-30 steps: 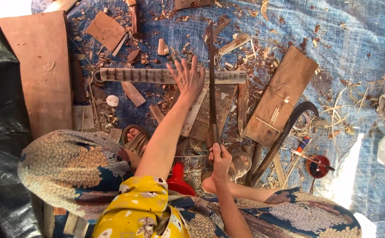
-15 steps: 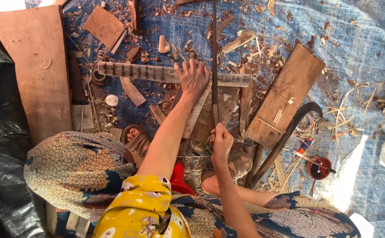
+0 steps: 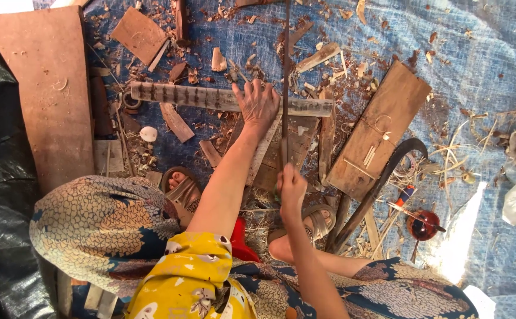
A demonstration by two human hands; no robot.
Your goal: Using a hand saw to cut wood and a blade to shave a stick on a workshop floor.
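Left hand [image 3: 258, 105] flat on notched bamboo strip [image 3: 181, 95], right hand [image 3: 291, 188] gripping saw [image 3: 285, 88]

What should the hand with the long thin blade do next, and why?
Probably draw the long thin blade back toward the body in one slow stroke. The right hand grips its near end, the blade lies across the notched wooden strip, and the left hand presses that strip flat right beside it, so fingers sit close.

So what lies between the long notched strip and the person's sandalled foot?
Head view: flat wood offcuts, shavings and blue tarp lie between notched strip and foot.
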